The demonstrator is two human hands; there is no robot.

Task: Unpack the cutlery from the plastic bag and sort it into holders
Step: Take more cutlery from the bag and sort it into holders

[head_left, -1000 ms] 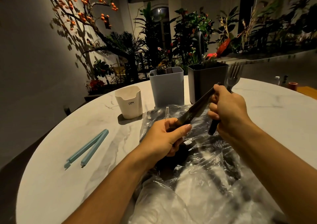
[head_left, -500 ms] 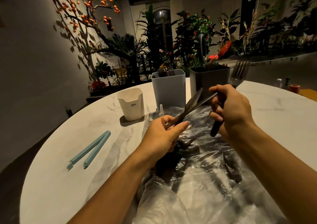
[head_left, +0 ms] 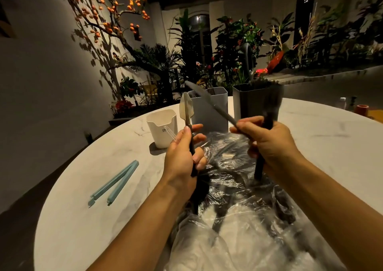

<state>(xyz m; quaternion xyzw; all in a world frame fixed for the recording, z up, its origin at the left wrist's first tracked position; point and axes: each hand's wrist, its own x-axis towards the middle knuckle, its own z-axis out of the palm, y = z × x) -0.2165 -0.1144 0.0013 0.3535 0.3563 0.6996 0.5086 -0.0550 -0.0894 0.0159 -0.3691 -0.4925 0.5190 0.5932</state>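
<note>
My left hand (head_left: 182, 154) grips the dark handle of a knife (head_left: 186, 109), its pale blade upright. My right hand (head_left: 267, 144) holds a second knife (head_left: 209, 101), slanting up to the left across the grey holder, and a blurred dark fork (head_left: 267, 123) held upright. Under both hands the clear plastic bag (head_left: 238, 214) lies crumpled on the table with dark cutlery inside. Behind stand a white holder (head_left: 161, 130), a grey holder (head_left: 209, 113) with cutlery tips showing, and a dark holder (head_left: 255, 100).
A round white marble table (head_left: 99, 187) carries everything. A light blue bag clip (head_left: 116, 182) lies open at the left. A small orange-red cup (head_left: 361, 110) sits at the far right edge. Plants and a wall stand behind the table.
The two knives, held together between both hands before, have come apart. My left hand turned its knife upright; my right hand's knife now points up to the left.
</note>
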